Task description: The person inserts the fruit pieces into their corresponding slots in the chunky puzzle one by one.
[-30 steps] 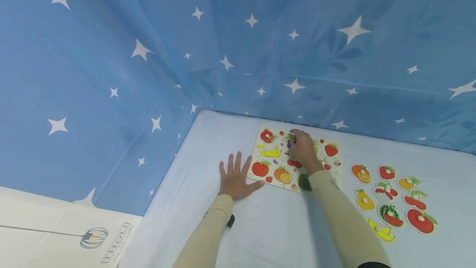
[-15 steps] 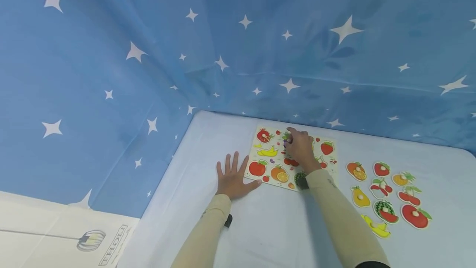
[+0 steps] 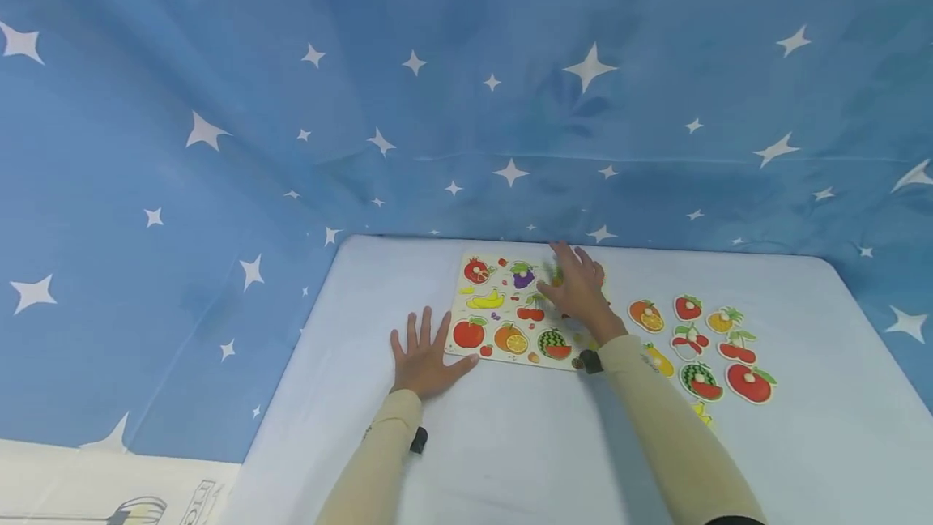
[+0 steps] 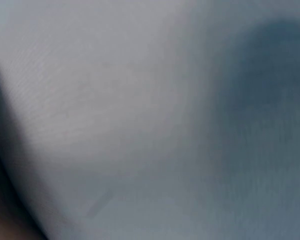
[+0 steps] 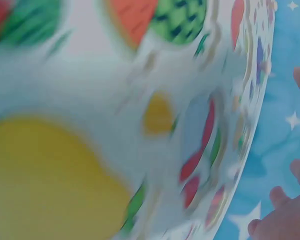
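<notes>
A fruit puzzle board [image 3: 450,353] lies flat at the back of the white table. A purple grape piece [image 3: 522,275] and a pomegranate piece [image 3: 477,270] sit in its back row. Spread flat on the table is my left hand [image 3: 423,363], its thumb by the board's front left corner. My right hand [image 3: 579,290] hovers over the board's right part with fingers apart and nothing held, covering some pictures there. In the right wrist view, its fingertips [image 5: 285,215] show at the right edge, above a blurred board. The left wrist view shows blurred cloth.
Loose knobbed fruit pieces lie right of the board, among them an orange [image 3: 646,316], a strawberry [image 3: 688,308], a watermelon [image 3: 701,382] and an apple [image 3: 751,384]. A blue starry curtain [image 3: 510,104] hangs behind the table and on its left.
My right hand has left the grape piece, moved right and spread its fingers. The grape piece now shows in the board. The head view has turned right; my left hand stays put.
</notes>
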{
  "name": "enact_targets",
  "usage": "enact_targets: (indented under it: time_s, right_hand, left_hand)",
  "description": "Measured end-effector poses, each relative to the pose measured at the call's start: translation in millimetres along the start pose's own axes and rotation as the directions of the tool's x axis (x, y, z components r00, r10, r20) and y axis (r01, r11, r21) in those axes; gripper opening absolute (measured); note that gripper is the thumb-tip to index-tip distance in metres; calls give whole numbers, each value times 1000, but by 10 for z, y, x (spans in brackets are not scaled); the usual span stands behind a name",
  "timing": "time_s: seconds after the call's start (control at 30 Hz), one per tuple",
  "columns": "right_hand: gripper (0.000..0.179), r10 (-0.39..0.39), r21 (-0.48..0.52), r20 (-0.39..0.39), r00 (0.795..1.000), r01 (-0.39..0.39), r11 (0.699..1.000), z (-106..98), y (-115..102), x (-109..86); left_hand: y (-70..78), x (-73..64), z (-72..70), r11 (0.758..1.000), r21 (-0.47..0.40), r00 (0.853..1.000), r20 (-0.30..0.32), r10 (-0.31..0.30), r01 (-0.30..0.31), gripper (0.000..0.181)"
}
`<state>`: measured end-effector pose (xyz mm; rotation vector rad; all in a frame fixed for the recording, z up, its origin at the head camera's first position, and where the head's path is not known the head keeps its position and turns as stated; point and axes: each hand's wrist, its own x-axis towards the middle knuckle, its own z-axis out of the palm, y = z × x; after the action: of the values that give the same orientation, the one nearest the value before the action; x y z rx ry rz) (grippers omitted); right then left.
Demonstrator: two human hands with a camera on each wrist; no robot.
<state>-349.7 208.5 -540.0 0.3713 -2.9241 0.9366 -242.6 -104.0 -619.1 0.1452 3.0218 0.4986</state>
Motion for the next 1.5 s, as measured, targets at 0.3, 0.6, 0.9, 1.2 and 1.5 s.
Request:
enact_targets:
  time_s: [0.3,0.6,0.9,1.2,1.5]
  right_hand:
    - [86,83,24,-4,997,-83,996,-361,353,-300]
    - [84,177,-25,-35,984,-178,984,-754,796,-684]
    - [81,187,-28,-91,978,-191,981,-1006,1069,-1003]
    - [72,321,-55,-160,933,-334,941,-1248,1411,-1212]
    - [62,457,46,-159,875,-456,889,-1226,1529,-1262]
  left_hand:
    - [-44,-12,-15,1000,-1,1000,1,15,-15,108]
    - [-19,-35,-8,1000,-11,1000,17,26,-26,109]
    - [4,-41,-15,1000,-16,999,38,22,-22,109]
    - [67,-8,2,998,-50,997,61,36,-33,109]
    - [25,-44,-68,998,-63,995,98,17,-11,111]
